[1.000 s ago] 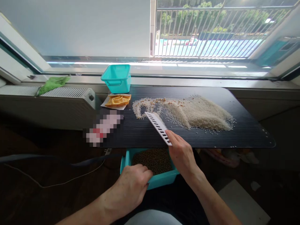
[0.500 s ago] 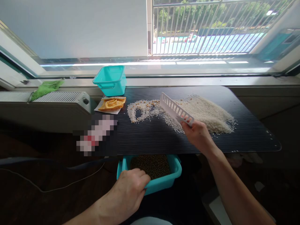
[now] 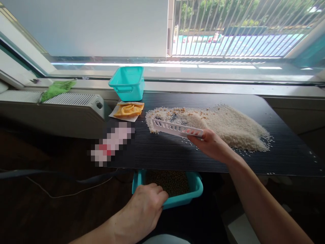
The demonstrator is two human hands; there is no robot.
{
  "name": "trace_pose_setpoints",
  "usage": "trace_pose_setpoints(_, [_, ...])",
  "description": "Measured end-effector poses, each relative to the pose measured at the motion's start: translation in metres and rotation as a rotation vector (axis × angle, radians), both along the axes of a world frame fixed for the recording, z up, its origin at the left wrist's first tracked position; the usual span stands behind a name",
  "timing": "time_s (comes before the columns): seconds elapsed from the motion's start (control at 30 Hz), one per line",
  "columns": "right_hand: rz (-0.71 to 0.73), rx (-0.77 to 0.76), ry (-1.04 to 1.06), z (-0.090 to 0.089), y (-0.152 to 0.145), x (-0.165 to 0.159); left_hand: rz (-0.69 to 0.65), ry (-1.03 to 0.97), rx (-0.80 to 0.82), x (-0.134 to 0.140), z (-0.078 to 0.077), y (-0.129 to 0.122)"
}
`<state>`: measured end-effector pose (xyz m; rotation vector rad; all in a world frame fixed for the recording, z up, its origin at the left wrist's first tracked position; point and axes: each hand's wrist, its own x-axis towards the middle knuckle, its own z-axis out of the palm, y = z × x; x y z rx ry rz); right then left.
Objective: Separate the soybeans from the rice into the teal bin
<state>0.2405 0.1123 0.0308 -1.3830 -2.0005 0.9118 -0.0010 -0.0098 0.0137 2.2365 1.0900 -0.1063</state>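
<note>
My right hand (image 3: 212, 144) grips one end of a white slotted scraper (image 3: 176, 128), which lies nearly level over the near left edge of a wide heap of white rice (image 3: 223, 123) mixed with brown bits on a black ribbed mat (image 3: 177, 152). My left hand (image 3: 143, 210) clasps the near left rim of a teal tub (image 3: 196, 189) filled with small brown beans, held below the mat's front edge.
A second, empty teal tub (image 3: 127, 83) stands on the sill at the back left. Orange peel on white paper (image 3: 128, 110) lies beside it. A white radiator (image 3: 66, 112) with a green cloth (image 3: 57, 88) is at the left. A cable (image 3: 63, 195) crosses the dark floor.
My right hand swung the scraper from near the mat's front edge up over the rice, then lowered it flat toward the heap's left end. The left hand stayed on the tub.
</note>
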Motion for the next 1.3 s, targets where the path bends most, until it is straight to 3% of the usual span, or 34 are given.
trace_pose_setpoints(0.13, [0.022,0.008,-0.015,0.008,-0.002,-0.001,0.002,-0.014,0.000,0.000,-0.002,0.002])
trace_pose_setpoints(0.33, [0.057,-0.022,-0.010,0.004,0.006,-0.008,0.011,-0.009,0.005,0.000,0.000,0.002])
trace_pose_setpoints(0.6, [0.077,-0.031,-0.037,0.015,-0.004,0.009,-0.004,0.015,-0.015,0.002,0.003,0.002])
trace_pose_setpoints(0.77, [0.117,-0.074,0.010,0.009,-0.005,0.001,0.003,0.006,0.019,0.001,0.002,0.001])
trace_pose_setpoints(1.1, [0.286,-0.127,0.026,-0.006,0.005,-0.048,0.106,0.061,0.036,-0.034,0.000,-0.007])
trace_pose_setpoints(1.3, [0.350,-0.169,-0.004,0.004,-0.005,-0.044,0.146,0.084,0.047,-0.049,0.004,-0.012])
